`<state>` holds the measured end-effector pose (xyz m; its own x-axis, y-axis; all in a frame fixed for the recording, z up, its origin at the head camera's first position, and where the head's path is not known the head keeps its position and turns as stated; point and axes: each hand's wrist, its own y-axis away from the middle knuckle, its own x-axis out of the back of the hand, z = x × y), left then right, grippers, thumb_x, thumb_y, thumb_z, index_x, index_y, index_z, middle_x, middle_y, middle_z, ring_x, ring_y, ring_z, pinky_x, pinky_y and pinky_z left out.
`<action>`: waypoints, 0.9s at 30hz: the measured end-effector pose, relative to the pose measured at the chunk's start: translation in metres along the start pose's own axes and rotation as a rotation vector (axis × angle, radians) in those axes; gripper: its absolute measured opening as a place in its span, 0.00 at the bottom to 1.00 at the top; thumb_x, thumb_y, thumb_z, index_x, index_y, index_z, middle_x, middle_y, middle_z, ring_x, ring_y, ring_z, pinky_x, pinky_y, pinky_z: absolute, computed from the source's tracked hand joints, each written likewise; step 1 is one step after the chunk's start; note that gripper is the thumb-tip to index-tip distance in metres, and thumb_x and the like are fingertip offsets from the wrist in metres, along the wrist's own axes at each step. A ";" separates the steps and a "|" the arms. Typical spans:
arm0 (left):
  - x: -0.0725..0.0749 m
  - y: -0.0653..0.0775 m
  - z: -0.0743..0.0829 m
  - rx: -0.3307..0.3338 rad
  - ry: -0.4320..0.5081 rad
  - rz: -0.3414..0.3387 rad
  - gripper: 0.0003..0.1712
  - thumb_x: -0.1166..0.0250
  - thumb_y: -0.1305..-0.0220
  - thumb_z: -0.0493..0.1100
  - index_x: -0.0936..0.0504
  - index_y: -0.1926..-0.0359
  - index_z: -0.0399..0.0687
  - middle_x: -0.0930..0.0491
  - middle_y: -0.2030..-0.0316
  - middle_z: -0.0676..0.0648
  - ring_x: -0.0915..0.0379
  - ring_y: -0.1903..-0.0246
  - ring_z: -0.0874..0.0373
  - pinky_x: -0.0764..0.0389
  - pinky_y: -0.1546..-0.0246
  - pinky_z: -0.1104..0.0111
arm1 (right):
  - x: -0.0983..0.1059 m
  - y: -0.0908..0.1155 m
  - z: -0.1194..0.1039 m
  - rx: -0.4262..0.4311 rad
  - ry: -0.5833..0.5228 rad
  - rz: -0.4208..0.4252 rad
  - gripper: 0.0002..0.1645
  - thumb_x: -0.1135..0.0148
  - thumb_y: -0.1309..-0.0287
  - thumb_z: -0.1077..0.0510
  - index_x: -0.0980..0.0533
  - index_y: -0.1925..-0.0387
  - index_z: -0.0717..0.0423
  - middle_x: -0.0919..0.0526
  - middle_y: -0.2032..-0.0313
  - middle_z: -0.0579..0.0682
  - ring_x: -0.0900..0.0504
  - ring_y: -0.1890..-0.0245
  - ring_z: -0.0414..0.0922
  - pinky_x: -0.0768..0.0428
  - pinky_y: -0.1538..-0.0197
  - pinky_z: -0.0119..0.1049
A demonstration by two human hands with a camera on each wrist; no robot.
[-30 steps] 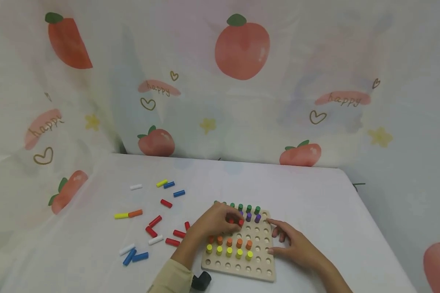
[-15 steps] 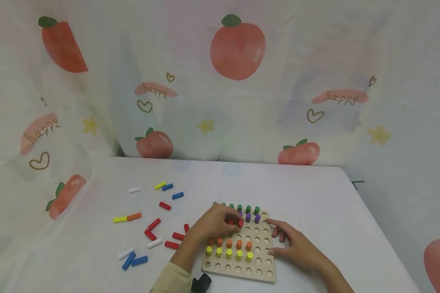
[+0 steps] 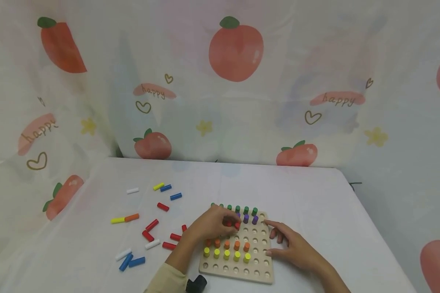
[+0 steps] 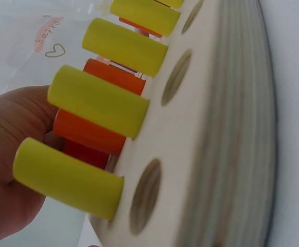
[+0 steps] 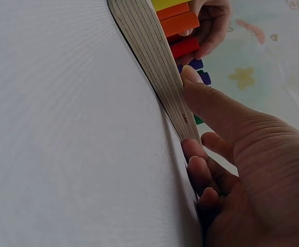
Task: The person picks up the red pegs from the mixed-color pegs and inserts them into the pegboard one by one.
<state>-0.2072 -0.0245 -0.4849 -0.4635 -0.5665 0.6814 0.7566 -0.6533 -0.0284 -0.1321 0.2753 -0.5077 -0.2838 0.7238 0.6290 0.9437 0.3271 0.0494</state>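
Observation:
A wooden pegboard [image 3: 241, 276] lies on the table with rows of upright pegs. The left hand [image 3: 213, 223] reaches over it from the left, pinching a red peg [image 3: 237, 226] between thumb and index finger; another red peg shows beside it, partly hidden. Nearer the front stand orange pegs [image 3: 236, 245] and yellow pegs [image 3: 226, 255]. Purple pegs [image 3: 246, 219] and green pegs [image 3: 246, 210] fill the far rows. The right hand [image 3: 295, 247] rests at the board's right edge, thumb and index finger spread along it. In the right wrist view its other fingers [image 5: 198, 172] bend beside the edge.
Loose pegs lie scattered left of the board: red [image 3: 152, 224], blue [image 3: 137, 262], white [image 3: 152, 244], yellow [image 3: 118, 220] and orange [image 3: 132, 217]. A black object [image 3: 196, 284] sits at the left wrist. A fruit-print curtain [image 3: 256, 118] hangs behind the table.
The head view has shifted slightly, so the whole scene sits a little further left and lower. Both hands keep their places at the board.

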 end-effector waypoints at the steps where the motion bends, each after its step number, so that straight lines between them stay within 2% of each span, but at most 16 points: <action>1: 0.001 0.001 0.000 -0.001 -0.004 -0.004 0.15 0.23 0.38 0.44 0.10 0.49 0.54 0.16 0.58 0.65 0.25 0.59 0.71 0.22 0.51 0.70 | 0.000 0.000 0.000 0.002 0.002 0.002 0.49 0.21 0.47 0.43 0.31 0.27 0.48 0.25 0.55 0.46 0.27 0.59 0.44 0.29 0.62 0.34; 6: 0.006 0.005 -0.001 -0.010 -0.008 -0.020 0.15 0.24 0.36 0.45 0.10 0.48 0.55 0.16 0.57 0.65 0.23 0.56 0.71 0.21 0.50 0.70 | 0.000 0.001 0.001 0.014 0.012 -0.001 0.49 0.21 0.46 0.42 0.31 0.27 0.49 0.25 0.55 0.46 0.27 0.59 0.43 0.29 0.62 0.34; 11: 0.014 0.011 -0.006 0.003 0.037 -0.023 0.15 0.24 0.37 0.44 0.10 0.48 0.56 0.16 0.57 0.66 0.22 0.56 0.70 0.20 0.50 0.70 | 0.000 0.001 0.001 0.016 0.013 -0.002 0.48 0.21 0.46 0.42 0.32 0.27 0.49 0.25 0.55 0.46 0.27 0.59 0.43 0.29 0.62 0.34; 15: 0.021 0.017 -0.012 -0.014 0.081 -0.021 0.16 0.24 0.37 0.43 0.11 0.47 0.55 0.15 0.56 0.63 0.21 0.55 0.69 0.20 0.50 0.69 | 0.001 0.000 0.001 0.007 0.014 0.001 0.49 0.21 0.46 0.41 0.32 0.27 0.48 0.25 0.55 0.46 0.27 0.59 0.43 0.28 0.62 0.34; 21: 0.030 0.025 -0.023 -0.014 0.127 -0.004 0.16 0.25 0.35 0.43 0.11 0.47 0.57 0.14 0.54 0.63 0.20 0.51 0.67 0.21 0.46 0.67 | 0.002 -0.002 0.002 -0.022 0.016 0.004 0.49 0.21 0.47 0.41 0.32 0.27 0.47 0.25 0.54 0.45 0.28 0.58 0.44 0.29 0.62 0.34; 27: 0.034 0.037 -0.034 0.004 0.120 0.026 0.15 0.25 0.35 0.45 0.11 0.48 0.59 0.15 0.55 0.65 0.19 0.50 0.66 0.20 0.45 0.66 | 0.001 0.000 0.000 -0.028 0.002 -0.006 0.49 0.21 0.47 0.42 0.32 0.27 0.48 0.25 0.54 0.46 0.28 0.58 0.44 0.29 0.62 0.34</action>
<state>-0.2108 -0.0850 -0.4877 -0.4954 -0.6397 0.5877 0.7709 -0.6356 -0.0420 -0.1323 0.2755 -0.5071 -0.2895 0.7205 0.6302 0.9463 0.3143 0.0754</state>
